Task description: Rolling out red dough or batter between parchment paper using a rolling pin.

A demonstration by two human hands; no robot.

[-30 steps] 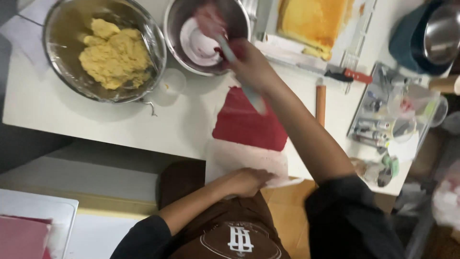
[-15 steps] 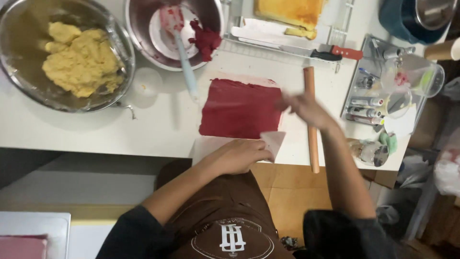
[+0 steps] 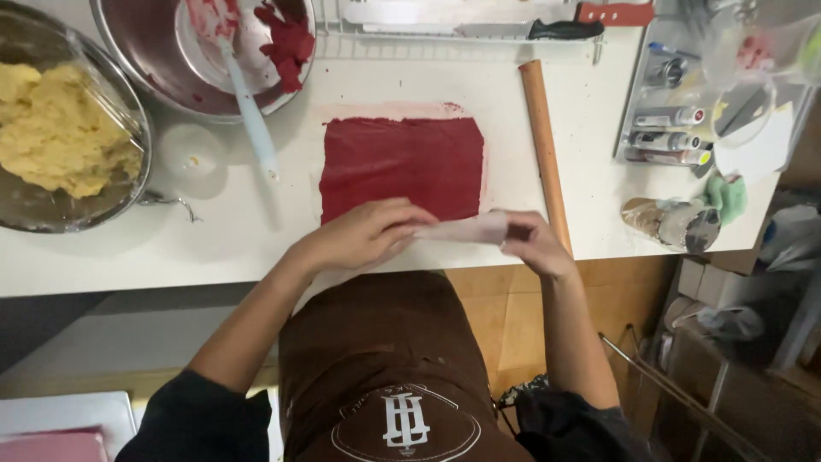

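Observation:
A flat red dough sheet (image 3: 402, 162) lies on a clear plastic sheet (image 3: 469, 228) on the white table (image 3: 120, 252). My left hand (image 3: 363, 233) presses on the near edge of the dough and plastic. My right hand (image 3: 530, 244) pinches the near right edge of the plastic and lifts it off the table. A wooden rolling pin (image 3: 544, 145) lies just right of the dough.
A steel bowl (image 3: 162, 64) with red dough bits and a pale spatula (image 3: 246, 103) stands at the back. A bowl of yellow dough (image 3: 56, 137) is at the left. A knife (image 3: 513, 30), a tray of colouring tubes (image 3: 671, 137) and a foil-wrapped roll (image 3: 676, 222) lie right.
My right hand left the spatula in the bowl, passed the rolling pin and came to the plastic's near edge. The view moved closer over the dough.

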